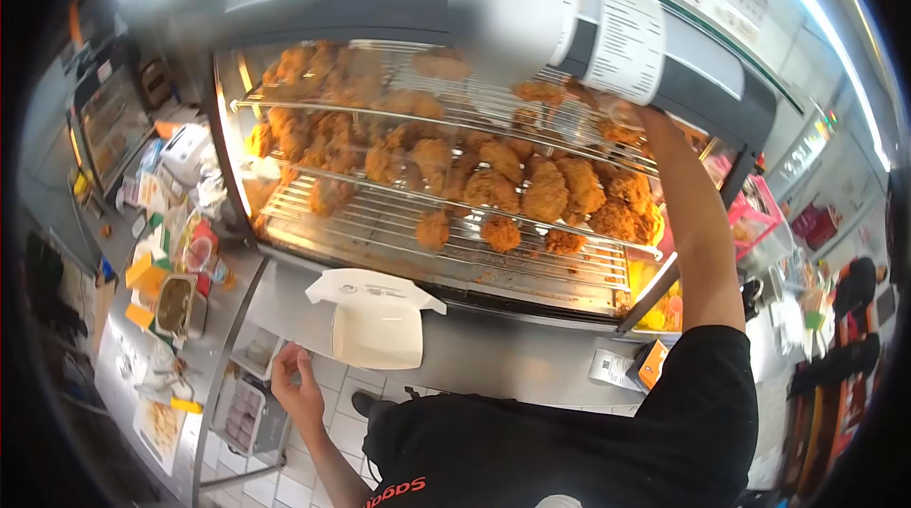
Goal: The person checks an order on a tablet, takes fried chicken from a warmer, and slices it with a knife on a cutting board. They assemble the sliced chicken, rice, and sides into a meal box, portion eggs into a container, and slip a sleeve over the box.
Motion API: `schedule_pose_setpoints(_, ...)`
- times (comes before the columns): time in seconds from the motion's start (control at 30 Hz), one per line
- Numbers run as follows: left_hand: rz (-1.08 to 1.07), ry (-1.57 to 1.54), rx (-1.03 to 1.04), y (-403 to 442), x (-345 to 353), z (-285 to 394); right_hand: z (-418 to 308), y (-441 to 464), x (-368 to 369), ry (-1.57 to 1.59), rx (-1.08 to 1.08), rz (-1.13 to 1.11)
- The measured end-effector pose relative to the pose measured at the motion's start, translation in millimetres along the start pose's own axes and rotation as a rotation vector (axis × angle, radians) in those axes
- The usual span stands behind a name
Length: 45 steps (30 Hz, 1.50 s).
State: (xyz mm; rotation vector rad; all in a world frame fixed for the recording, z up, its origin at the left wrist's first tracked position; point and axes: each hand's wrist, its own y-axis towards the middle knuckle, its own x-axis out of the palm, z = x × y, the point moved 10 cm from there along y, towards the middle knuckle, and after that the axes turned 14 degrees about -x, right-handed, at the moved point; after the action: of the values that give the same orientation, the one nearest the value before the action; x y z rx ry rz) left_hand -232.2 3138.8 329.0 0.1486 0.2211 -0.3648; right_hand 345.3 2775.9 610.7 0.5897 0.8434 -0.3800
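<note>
My right arm reaches into the upper right part of a heated display case, and my right hand (617, 108) is there by the top rack, partly hidden by the case's top edge and paper labels; its fingers are hard to make out. Fried chicken (546, 190) lies in rows on the wire racks (370, 214). An open, empty white carton (378, 335) stands on the steel counter (512, 351) before the case, its lid folded back. Just left of the carton, my left hand (298, 380) hangs with curled fingers, apart from it.
A small orange and black box (649, 366) with a printed paper lies at the counter's right. On the left are a metal container (176, 307), a white tray (159, 427) and a bin of wrapped items (244, 418). Pink baskets (754, 214) stand right of the case.
</note>
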Motion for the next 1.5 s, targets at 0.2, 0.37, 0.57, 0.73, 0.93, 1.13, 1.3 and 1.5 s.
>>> schedule_pose_setpoints(0.2, 0.118, -0.029, -0.177, -15.2, -25.3, -51.5, 19.3, 11.8, -3.0, 0.016, 0.067, 0.012)
schedule_pose_setpoints(0.37, 0.026, 0.006, -0.226, -0.4, -10.2, -75.2, 31.4, -1.7, -23.2, -0.007, 0.094, 0.113)
schedule_pose_setpoints(0.57, -0.093, 0.182, -0.266, 20.0, 24.9, -90.6, 35.5, -39.6, -45.8, -0.02, 0.121, 0.195)
schedule_pose_setpoints(0.73, -0.273, 0.23, -0.372, 20.8, 54.9, -121.6, 46.7, -69.3, -61.8, -0.035, 0.168, 0.231)
schedule_pose_setpoints(0.93, -0.416, 0.276, -0.39, 8.5, 77.4, -122.2, 57.9, -81.0, -69.3, -0.043, 0.193, 0.239)
schedule_pose_setpoints(1.13, -0.43, 0.241, -0.401, -2.5, 86.4, -128.5, 32.7, -64.0, -64.1, -0.042, 0.074, 0.181)
schedule_pose_setpoints(1.3, -0.478, 0.061, -0.448, -21.3, 97.6, -126.3, -56.8, -70.4, -77.0, -0.144, -0.197, 0.13)
schedule_pose_setpoints(1.5, -0.604, -0.14, -0.59, -45.3, 125.0, -138.7, -101.8, -122.1, -133.3, 0.494, 0.207, 0.411)
